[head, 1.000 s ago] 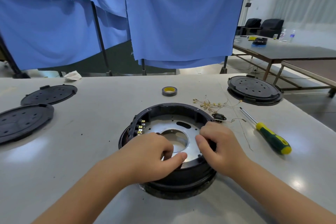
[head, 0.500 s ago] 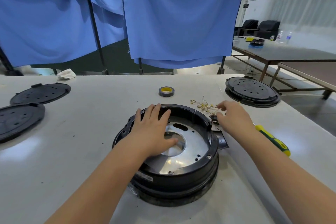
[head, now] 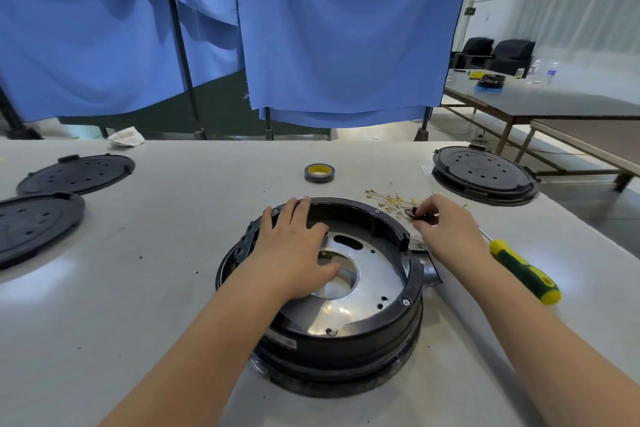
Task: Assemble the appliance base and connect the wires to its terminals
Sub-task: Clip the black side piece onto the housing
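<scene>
On the grey bench [head: 138,288], dead centre, sits the round black appliance base [head: 346,350] with its shiny metal plate [head: 374,274] showing inside. Left hand [head: 294,250] lies flat across the far-left side of the base, fingers straight and spread, fingertips [head: 304,201] reaching over the far rim, thumb pointing down toward the plate's centre hole. That grip is loose and flat, clamped on nothing, just pressing on the base. Left forearm runs in from the bottom edge, angled up and to the right.

Over to the right hand [head: 446,229]: it hovers just beyond the base's right rim, fingers curled in tight, thumb and forefinger pinched together on a small dark connector part [head: 414,213]. Thin pale wires [head: 391,199] with little yellow ends lie in a loose bundle on the bench right beside that pinch; whether the part is joined to them, I cannot tell. Right forearm comes in from the lower right.

Near the right wrist lies a green-and-yellow screwdriver [head: 523,270]. A roll of tape [head: 319,173] sits behind the base. Black round covers [head: 74,173] rest at far left, another stack [head: 483,175] at far right.
</scene>
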{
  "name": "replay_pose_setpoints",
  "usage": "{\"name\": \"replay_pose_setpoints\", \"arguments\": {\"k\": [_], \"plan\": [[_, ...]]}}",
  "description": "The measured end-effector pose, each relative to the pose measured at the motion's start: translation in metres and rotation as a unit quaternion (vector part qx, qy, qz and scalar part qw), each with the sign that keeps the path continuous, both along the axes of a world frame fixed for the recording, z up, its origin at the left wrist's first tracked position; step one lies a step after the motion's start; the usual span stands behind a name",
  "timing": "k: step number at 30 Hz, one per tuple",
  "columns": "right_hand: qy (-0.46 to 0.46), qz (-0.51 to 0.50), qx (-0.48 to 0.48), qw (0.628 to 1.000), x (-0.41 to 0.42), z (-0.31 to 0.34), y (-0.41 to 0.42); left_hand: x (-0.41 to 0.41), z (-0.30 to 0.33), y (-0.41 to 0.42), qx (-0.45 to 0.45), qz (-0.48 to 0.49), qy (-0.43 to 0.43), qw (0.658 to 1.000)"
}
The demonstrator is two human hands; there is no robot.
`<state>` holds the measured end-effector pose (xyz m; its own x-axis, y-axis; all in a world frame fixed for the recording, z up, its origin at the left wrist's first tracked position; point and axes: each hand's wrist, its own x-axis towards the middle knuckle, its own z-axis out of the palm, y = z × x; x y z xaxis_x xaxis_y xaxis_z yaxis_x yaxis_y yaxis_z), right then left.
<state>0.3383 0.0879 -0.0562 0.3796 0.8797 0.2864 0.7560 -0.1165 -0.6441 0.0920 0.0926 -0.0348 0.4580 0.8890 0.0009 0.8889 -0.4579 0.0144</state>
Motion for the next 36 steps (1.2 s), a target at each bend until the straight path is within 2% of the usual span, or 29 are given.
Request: {"name": "replay_pose_setpoints", "arguments": {"k": [4,6,9,12,14,18,25,31,36], "plan": [[0.158,0.077,0.094,0.980,-0.012,0.027,-0.029,-0.001,0.004,-0.003,-0.011,0.000,-0.032,0.999],[0.206,0.133,0.121,0.962,-0.025,0.039,-0.046,0.000,0.012,-0.007,-0.019,0.003,-0.135,0.991],[0.230,0.203,0.140,0.941,-0.047,0.048,-0.066,0.000,0.026,-0.019,0.006,-0.025,-0.360,0.933],[0.293,0.259,0.141,0.910,-0.063,0.048,-0.074,-0.002,0.036,-0.037,-0.064,-0.073,-0.466,0.880],[0.316,0.274,0.143,0.897,-0.068,0.045,-0.075,-0.003,0.038,-0.045,-0.081,-0.107,-0.482,0.866],[0.324,0.289,0.140,0.890,-0.071,0.041,-0.082,-0.003,0.037,-0.055,-0.031,-0.118,-0.507,0.853],[0.277,0.306,0.107,0.905,-0.066,0.035,-0.089,0.003,0.020,-0.064,0.039,-0.115,-0.500,0.858],[0.212,0.326,0.071,0.918,-0.065,0.032,-0.091,0.000,0.016,-0.065,0.010,-0.092,-0.491,0.866],[0.238,0.339,0.076,0.907,-0.059,0.033,-0.090,-0.002,0.016,-0.065,-0.016,-0.081,-0.504,0.860]]}}
